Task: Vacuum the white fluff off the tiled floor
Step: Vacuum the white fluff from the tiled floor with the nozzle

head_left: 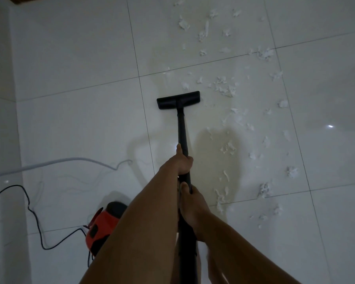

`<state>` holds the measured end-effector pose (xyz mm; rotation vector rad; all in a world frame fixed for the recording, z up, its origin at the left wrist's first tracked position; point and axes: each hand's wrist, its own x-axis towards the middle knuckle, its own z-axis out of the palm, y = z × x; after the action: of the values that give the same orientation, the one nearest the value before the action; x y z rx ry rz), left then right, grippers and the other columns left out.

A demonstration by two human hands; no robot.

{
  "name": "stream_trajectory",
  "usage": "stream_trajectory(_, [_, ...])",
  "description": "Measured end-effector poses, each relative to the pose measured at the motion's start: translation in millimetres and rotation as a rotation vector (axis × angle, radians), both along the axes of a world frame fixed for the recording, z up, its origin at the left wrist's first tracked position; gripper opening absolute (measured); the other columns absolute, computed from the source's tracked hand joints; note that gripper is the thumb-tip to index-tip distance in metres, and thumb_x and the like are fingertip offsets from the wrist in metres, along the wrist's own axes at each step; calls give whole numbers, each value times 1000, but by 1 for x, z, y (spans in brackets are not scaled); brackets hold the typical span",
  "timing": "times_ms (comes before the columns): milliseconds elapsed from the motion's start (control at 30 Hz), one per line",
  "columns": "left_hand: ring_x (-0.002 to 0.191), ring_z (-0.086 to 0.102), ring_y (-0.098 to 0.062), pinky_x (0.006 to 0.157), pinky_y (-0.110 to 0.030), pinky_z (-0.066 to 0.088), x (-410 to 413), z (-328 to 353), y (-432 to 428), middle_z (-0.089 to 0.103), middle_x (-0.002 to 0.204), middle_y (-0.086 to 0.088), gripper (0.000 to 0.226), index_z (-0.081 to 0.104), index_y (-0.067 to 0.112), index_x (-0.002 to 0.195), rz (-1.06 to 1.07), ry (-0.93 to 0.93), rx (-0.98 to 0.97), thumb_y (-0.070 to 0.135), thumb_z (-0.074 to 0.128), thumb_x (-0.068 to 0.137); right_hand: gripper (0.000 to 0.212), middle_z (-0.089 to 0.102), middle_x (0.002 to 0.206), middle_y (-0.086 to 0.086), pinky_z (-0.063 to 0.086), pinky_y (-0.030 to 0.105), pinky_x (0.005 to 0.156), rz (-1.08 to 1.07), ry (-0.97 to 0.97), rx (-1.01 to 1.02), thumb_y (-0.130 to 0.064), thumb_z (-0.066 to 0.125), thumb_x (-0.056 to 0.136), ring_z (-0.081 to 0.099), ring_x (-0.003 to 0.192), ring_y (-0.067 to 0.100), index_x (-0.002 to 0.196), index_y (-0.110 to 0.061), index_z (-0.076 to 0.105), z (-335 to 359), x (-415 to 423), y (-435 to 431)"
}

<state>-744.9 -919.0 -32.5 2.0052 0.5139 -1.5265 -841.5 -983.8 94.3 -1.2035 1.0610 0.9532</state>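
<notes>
**Head view: both hands gripping the vacuum wand (181, 128) beside the white fluff (223, 89)**

The left hand (182, 163) is wrapping its fingers round the black tube, farther from the body, with its thumb lying straight along it toward the nozzle. The right hand (191, 203) is clasping the same tube just behind the left, fingers curled round it. The flat black floor nozzle (178, 100) is resting on the glossy tiled floor (80, 58), near a crossing of grout lines. The fluff is lying in scattered scraps to the right of the nozzle and tube, running from the far tiles down to a patch beside the right forearm. The nearest clump is sitting just off the nozzle's right end. A red and black canister (103, 224) is standing at the left, partly hidden behind the left forearm. A black power cord (35, 218) is trailing from it, and a white cable (49, 161) is curving across the tiles beyond.
</notes>
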Motion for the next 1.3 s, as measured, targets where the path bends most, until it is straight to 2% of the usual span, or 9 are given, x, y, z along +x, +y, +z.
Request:
stream_trajectory(233, [111,67,-37,90,-48,60,30,-2,-2,61,138,-21,79,-25,39,160,60,-8,-12,36,36,110,38,51,60,8,41,16,35,-17,8,15,-39,32,108,47,33,13,131,-16,51,-14,26,0])
stream_trajectory(633, [111,67,-40,96,-53,59,80,-13,10,60,138,-22,80,-25,39,160,26,-34,-12,36,36,110,34,48,57,9,47,26,42,-61,32,23,-44,35,104,47,35,18,121,-19,52,-27,74,18])
stream_trajectory(900, [114,66,-40,95,-50,59,122,-6,25,57,144,-22,80,-24,39,160,1,-27,-14,36,38,110,38,51,64,8,37,11,31,39,-30,-42,-38,31,108,46,26,6,137,-18,45,-3,119,32])
stream_trajectory(967, [115,66,-40,99,-52,58,130,-5,27,58,143,-22,80,-24,39,160,-16,-24,-11,36,38,109,40,64,85,17,33,5,30,82,-82,-73,-34,30,110,57,39,5,142,-14,44,5,130,29])
stream_trajectory(1033, [117,65,-40,102,-53,56,140,-6,27,57,144,-23,81,-24,38,161,-28,-26,-5,36,37,109,42,57,133,18,27,-7,37,76,-157,-107,-28,28,111,67,97,13,145,-9,41,9,142,21])
stream_trajectory(1067, [119,64,-41,104,-53,54,146,-6,26,56,145,-23,81,-24,38,161,-34,-29,-4,37,37,109,42,47,147,15,28,-13,48,111,-193,-79,-26,28,111,55,121,18,147,-7,39,16,149,16])
stream_trajectory(1133, [122,63,-42,107,-53,52,160,-6,24,55,148,-23,81,-25,38,160,-38,-31,-4,37,38,109,41,36,154,19,28,-1,84,136,-196,25,-24,27,111,41,125,26,148,-10,35,23,163,11])
stream_trajectory(1200, [121,63,-41,106,-52,53,176,-6,22,56,147,-23,82,-25,38,160,-42,-27,-3,37,38,108,41,33,152,23,20,13,90,206,-259,24,-26,25,111,34,126,27,150,-15,31,20,169,4])
stream_trajectory(1300, [118,64,-39,105,-52,53,206,-7,18,58,144,-22,81,-25,39,160,-37,-31,1,38,38,108,42,32,153,21,16,12,89,81,-162,10,-26,26,111,31,126,25,153,-19,26,29,215,5])
